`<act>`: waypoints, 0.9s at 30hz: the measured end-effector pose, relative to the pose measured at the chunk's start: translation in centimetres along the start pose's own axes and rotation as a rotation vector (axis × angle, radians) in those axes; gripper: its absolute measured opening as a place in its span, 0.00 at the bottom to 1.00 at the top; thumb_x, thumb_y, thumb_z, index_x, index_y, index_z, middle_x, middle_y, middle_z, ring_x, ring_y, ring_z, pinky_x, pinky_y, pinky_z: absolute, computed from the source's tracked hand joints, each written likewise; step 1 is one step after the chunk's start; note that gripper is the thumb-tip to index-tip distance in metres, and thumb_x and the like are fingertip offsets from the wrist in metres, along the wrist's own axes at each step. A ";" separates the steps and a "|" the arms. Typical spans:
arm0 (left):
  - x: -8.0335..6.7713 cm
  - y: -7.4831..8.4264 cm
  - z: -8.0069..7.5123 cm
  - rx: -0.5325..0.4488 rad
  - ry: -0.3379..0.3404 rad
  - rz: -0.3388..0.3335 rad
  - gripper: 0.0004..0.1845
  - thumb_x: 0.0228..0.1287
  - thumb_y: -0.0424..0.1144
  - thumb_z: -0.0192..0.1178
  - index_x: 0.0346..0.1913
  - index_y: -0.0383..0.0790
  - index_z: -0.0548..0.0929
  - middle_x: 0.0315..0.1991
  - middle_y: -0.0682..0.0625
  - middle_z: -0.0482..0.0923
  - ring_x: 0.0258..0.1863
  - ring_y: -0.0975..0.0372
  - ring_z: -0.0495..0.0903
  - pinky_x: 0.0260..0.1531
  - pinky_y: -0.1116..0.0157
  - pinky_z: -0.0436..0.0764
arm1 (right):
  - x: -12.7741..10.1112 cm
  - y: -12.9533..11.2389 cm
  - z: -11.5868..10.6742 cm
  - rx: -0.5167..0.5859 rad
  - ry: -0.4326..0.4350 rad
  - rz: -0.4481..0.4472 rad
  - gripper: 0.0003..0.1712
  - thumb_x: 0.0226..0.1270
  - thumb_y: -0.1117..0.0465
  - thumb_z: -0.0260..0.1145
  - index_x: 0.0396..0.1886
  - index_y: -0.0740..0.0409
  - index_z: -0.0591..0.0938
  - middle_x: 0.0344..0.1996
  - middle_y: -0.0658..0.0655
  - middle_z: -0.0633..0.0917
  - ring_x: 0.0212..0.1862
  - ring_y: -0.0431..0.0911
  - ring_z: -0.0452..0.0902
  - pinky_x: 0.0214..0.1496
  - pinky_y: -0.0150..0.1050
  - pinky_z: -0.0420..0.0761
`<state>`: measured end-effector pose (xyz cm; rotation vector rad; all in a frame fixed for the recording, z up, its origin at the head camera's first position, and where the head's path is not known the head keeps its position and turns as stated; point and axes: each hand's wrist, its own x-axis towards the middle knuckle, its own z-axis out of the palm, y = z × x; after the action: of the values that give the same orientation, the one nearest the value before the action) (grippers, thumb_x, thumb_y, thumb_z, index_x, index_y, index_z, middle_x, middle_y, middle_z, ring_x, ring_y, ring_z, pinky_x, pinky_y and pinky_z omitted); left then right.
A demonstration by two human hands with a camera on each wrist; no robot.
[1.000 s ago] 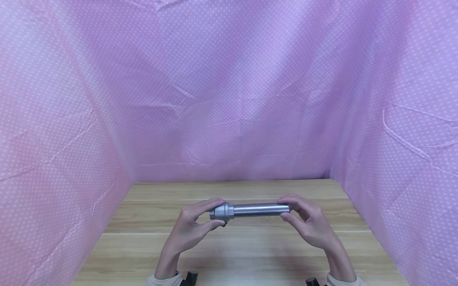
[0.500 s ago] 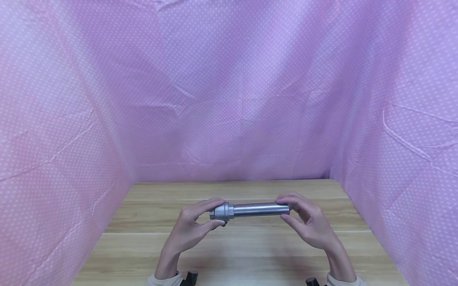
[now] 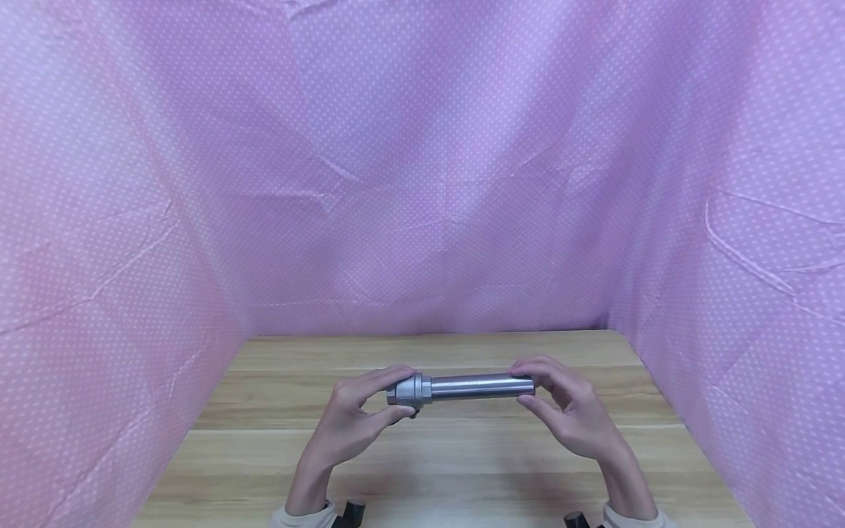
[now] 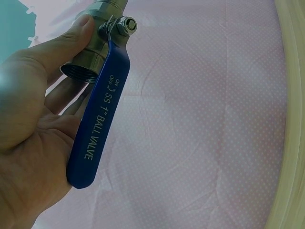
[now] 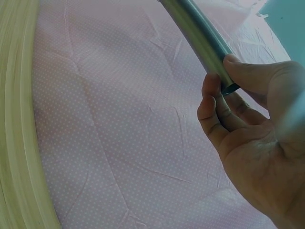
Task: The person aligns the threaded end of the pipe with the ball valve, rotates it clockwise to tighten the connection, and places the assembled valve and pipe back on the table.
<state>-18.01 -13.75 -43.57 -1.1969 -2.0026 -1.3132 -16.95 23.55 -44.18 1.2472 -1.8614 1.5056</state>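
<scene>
A ball valve (image 3: pixel 409 391) with a threaded open end is gripped between the thumb and fingers of my left hand (image 3: pixel 356 414). Its blue lever handle (image 4: pixel 99 119), lettered "SS 1" BALL VALVE", lies along the palm side in the left wrist view and is mostly hidden in the head view. From the valve's hex end a smooth metal pipe (image 3: pixel 472 386) runs straight to the right, nearly level. My right hand (image 3: pixel 574 414) pinches the pipe's far end between thumb and fingers; in the right wrist view the pipe's open end (image 5: pixel 230 89) shows between them.
Below the hands is a light wood-grain table (image 3: pixel 455 469). Pink dotted cloth (image 3: pixel 436 183) hangs behind it and along both sides. Black wrist-worn mounts (image 3: pixel 353 512) show at the bottom edge by the sleeves.
My right fingers have shifted slightly along the top of the pipe toward the left. The left hand and the valve stay in place.
</scene>
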 end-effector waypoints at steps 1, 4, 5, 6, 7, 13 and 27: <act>0.0 0.0 0.0 0.000 0.000 0.000 0.33 0.55 0.22 0.84 0.66 0.35 0.89 0.58 0.38 0.94 0.59 0.50 0.95 0.69 0.69 0.89 | 0.0 0.0 0.0 -0.002 0.000 -0.001 0.33 0.58 0.93 0.68 0.64 0.76 0.82 0.58 0.67 0.87 0.54 0.42 0.87 0.55 0.27 0.90; 0.0 0.0 0.0 -0.001 -0.001 0.002 0.33 0.55 0.23 0.84 0.66 0.35 0.89 0.58 0.38 0.94 0.58 0.50 0.96 0.68 0.69 0.89 | 0.0 0.1 0.0 -0.001 -0.001 -0.007 0.32 0.60 0.92 0.69 0.64 0.76 0.82 0.58 0.66 0.88 0.48 0.43 0.86 0.48 0.29 0.90; 0.0 0.0 0.0 0.000 0.000 0.003 0.33 0.55 0.23 0.84 0.66 0.35 0.89 0.58 0.38 0.94 0.58 0.50 0.96 0.68 0.69 0.90 | 0.0 0.1 0.0 -0.001 -0.001 -0.008 0.31 0.60 0.91 0.70 0.64 0.76 0.82 0.57 0.66 0.88 0.46 0.43 0.86 0.44 0.30 0.90; 0.0 0.0 0.0 0.001 0.000 0.003 0.33 0.55 0.23 0.85 0.66 0.35 0.89 0.58 0.38 0.94 0.58 0.50 0.96 0.68 0.69 0.90 | 0.0 0.1 0.0 0.000 0.000 -0.009 0.31 0.60 0.91 0.70 0.64 0.76 0.82 0.57 0.65 0.88 0.44 0.43 0.85 0.41 0.31 0.89; 0.0 0.0 0.0 0.001 0.000 0.003 0.33 0.55 0.23 0.85 0.66 0.35 0.89 0.58 0.38 0.94 0.58 0.50 0.96 0.68 0.69 0.90 | 0.0 0.1 0.0 0.002 0.000 -0.008 0.31 0.60 0.91 0.69 0.64 0.76 0.82 0.56 0.64 0.88 0.41 0.43 0.84 0.38 0.32 0.88; 0.0 0.1 0.0 0.005 0.001 0.004 0.33 0.55 0.22 0.84 0.66 0.35 0.89 0.58 0.37 0.94 0.58 0.50 0.96 0.68 0.69 0.90 | 0.0 -0.2 0.0 -0.036 0.010 0.034 0.32 0.60 0.92 0.68 0.64 0.73 0.84 0.50 0.60 0.89 0.36 0.43 0.84 0.32 0.33 0.86; 0.1 0.2 -0.1 0.006 0.007 0.002 0.33 0.54 0.22 0.85 0.66 0.35 0.90 0.58 0.37 0.94 0.58 0.51 0.96 0.68 0.69 0.89 | -0.2 -0.7 -0.2 -0.117 0.002 0.184 0.29 0.66 0.89 0.67 0.63 0.67 0.85 0.38 0.56 0.89 0.34 0.44 0.86 0.30 0.31 0.85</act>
<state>-17.90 -13.74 -43.41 -1.1904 -1.9983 -1.3080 -16.26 23.86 -43.90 1.0462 -2.0787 1.4638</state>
